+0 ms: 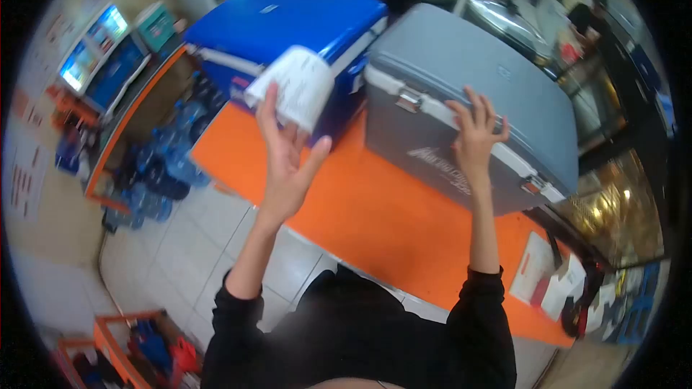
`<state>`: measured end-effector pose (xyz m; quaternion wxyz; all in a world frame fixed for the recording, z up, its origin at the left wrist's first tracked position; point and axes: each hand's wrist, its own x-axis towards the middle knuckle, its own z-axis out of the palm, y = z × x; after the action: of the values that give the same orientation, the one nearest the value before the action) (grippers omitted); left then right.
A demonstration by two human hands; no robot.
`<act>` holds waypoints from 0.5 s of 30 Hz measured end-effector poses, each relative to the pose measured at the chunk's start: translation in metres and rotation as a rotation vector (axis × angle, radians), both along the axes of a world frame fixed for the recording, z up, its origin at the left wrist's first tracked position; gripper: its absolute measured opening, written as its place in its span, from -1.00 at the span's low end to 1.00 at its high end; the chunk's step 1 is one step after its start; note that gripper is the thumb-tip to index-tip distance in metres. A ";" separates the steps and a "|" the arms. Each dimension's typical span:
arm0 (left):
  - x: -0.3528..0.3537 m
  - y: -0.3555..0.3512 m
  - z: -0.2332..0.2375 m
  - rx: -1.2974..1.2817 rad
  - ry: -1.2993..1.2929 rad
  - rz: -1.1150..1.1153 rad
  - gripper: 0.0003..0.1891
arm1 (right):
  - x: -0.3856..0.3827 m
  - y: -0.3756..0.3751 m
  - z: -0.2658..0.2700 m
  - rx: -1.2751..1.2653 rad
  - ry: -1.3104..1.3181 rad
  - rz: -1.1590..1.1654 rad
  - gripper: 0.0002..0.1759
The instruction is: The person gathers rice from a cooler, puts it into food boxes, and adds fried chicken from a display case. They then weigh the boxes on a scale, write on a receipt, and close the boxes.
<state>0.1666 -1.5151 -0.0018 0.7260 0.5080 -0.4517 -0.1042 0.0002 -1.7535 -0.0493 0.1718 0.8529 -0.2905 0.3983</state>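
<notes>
My left hand (285,155) holds a curled sheet of white paper (303,86) with faint print, the fingers behind and at its lower edge, the thumb apart. Behind the paper is a blue cooler box (288,14) with its lid down. My right hand (476,133) is at the front of a grey cooler box (476,57), fingers spread near the lid's edge, between two latches; whether the fingertips touch it I cannot tell. Both boxes stand on an orange table (389,230).
Blue water bottles (162,166) lie on the floor at the left beside a counter. Papers (566,284) and a white board (532,266) are on the table's right end. An orange crate (122,338) sits at lower left. A person (587,18) is at the far right back.
</notes>
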 end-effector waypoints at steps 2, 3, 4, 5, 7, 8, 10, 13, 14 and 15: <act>0.016 -0.053 0.022 -0.054 -0.160 -0.039 -0.11 | 0.003 -0.003 0.002 0.008 -0.027 0.013 -0.60; 0.021 -0.082 0.030 -0.108 -0.276 -0.046 -0.13 | 0.004 -0.004 0.004 0.011 -0.042 0.023 -0.61; 0.027 -0.109 0.037 -0.097 -0.540 0.088 -0.17 | 0.004 -0.008 0.011 -0.061 -0.027 -0.010 -0.67; 0.031 -0.136 0.044 -0.095 -0.798 0.231 -0.19 | 0.005 -0.014 0.022 -0.126 -0.053 -0.034 -0.69; 0.034 -0.190 0.045 -0.110 -0.934 0.291 -0.24 | 0.009 -0.024 0.052 -0.252 -0.088 -0.071 -0.71; 0.039 -0.213 0.047 -0.120 -1.002 0.324 -0.25 | 0.013 -0.026 0.072 -0.263 -0.154 -0.109 -0.73; 0.054 -0.255 0.076 -0.265 -1.064 0.408 -0.28 | 0.029 -0.035 0.115 -0.310 -0.298 -0.182 -0.75; 0.073 -0.304 0.134 -0.104 -1.155 0.356 -0.15 | 0.054 -0.060 0.134 -0.346 -0.416 -0.231 -0.77; 0.080 -0.317 0.152 0.023 -1.180 0.307 -0.08 | 0.065 -0.073 0.128 -0.318 -0.373 -0.198 -0.81; 0.085 -0.329 0.168 0.000 -1.179 0.306 -0.09 | 0.078 -0.083 0.114 -0.115 -0.239 -0.137 -0.82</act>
<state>0.2518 -1.8443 0.1660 0.3603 0.5393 -0.6994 0.3003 0.0779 -1.8362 0.0644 0.2112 0.7662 -0.3433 0.5004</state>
